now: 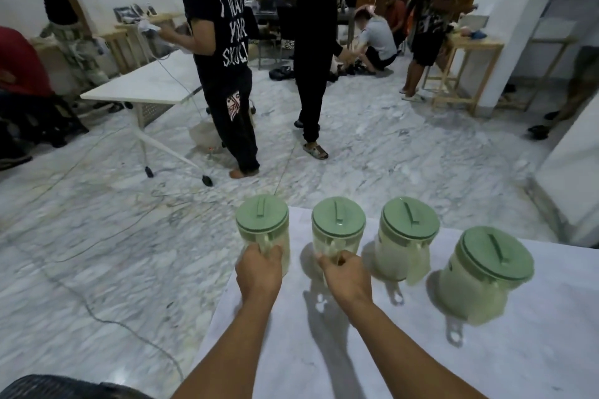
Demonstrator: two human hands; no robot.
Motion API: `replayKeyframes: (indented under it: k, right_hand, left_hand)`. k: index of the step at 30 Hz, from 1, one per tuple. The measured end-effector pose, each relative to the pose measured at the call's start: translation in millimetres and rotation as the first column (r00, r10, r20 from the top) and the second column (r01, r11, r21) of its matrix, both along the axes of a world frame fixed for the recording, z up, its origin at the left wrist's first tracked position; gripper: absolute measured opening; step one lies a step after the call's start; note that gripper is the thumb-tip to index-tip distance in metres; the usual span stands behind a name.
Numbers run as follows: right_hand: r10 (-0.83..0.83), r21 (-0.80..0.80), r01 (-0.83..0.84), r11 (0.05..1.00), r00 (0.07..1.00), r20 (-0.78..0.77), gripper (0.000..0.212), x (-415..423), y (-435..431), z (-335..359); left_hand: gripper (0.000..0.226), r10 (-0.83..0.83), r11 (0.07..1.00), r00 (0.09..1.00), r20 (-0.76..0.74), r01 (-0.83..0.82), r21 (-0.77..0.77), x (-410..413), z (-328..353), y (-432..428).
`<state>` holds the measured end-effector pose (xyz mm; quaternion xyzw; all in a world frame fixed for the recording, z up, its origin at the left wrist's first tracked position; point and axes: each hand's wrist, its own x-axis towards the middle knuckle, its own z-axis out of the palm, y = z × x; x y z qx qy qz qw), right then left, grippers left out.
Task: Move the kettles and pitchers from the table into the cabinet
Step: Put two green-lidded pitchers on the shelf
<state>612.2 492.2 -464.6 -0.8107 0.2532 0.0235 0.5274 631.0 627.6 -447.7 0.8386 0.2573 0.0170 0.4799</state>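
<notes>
Pitchers, four green-lidded, line the surface [356,366]; left hand [259,272] grips the leftmost pitcher [262,230], right hand [346,275] its neighbour [338,230], likely carrying two together.

Bare table [372,366] before four close-set pitchers [406,236]

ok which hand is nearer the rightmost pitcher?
Right. The right hand grips the second pitcher's handle, two pitchers left of the rightmost pitcher; the left hand grips the leftmost pitcher, farther away.

"I WANT YOUR SKULL", partly legible, on black T-shirt [223,23]
</notes>
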Motion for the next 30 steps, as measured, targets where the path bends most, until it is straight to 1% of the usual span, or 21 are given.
replayKeyframes:
  k: [4,8,11,15,18,20,22,25,27,28,30]
  right_hand:
    - [-0.002,0.023,0.0,1.0,0.999,0.055,0.034,-18,4,21]
    - [-0.058,0.066,0.047,0.997,0.984,0.17,0.032,-61,10,63]
    - [-0.147,0.109,0.12,0.987,0.947,0.287,0.032,-111,13,102]
    - [-0.329,0.189,0.275,0.943,0.861,0.387,0.036,-193,7,146]
    - [-0.476,0.258,0.401,0.879,0.761,0.44,0.037,-258,-15,179]
    - [-0.563,0.301,0.477,0.826,0.677,0.474,0.042,-303,-37,202]
    - [-0.639,0.307,0.573,0.759,0.569,0.518,0.045,-350,-62,221]
    - [-0.705,0.287,0.718,0.634,0.385,0.595,0.037,-425,-99,247]
    - [-0.734,0.286,0.782,0.554,0.297,0.611,0.044,-471,-119,264]
    - [-0.746,0.291,0.813,0.504,0.241,0.62,0.049,-497,-129,271]
    - [-0.772,0.299,0.875,0.38,0.122,0.624,0.055,-548,-151,285]
  left_hand:
    - [0.04,-0.003,0.998,0.999,0.052,0.005,-0.057,-16,24,4]
    - [0.046,-0.028,0.983,0.985,0.168,0.058,-0.177,-48,59,7]
    - [0.043,-0.069,0.958,0.956,0.286,0.144,-0.249,-89,94,6]
    - [0.053,-0.159,0.909,0.897,0.412,0.296,-0.292,-155,141,-10]
    - [0.066,-0.245,0.852,0.843,0.479,0.423,-0.308,-206,177,-37]
    - [0.064,-0.299,0.807,0.799,0.522,0.503,-0.308,-242,200,-62]
    - [0.059,-0.362,0.753,0.747,0.558,0.587,-0.298,-279,220,-92]
    - [0.063,-0.461,0.639,0.663,0.59,0.709,-0.297,-340,245,-141]
    - [0.077,-0.506,0.568,0.613,0.607,0.766,-0.301,-377,260,-173]
    - [0.084,-0.536,0.516,0.574,0.619,0.803,-0.298,-397,266,-190]
    - [0.086,-0.583,0.394,0.481,0.655,0.872,-0.29,-442,279,-224]
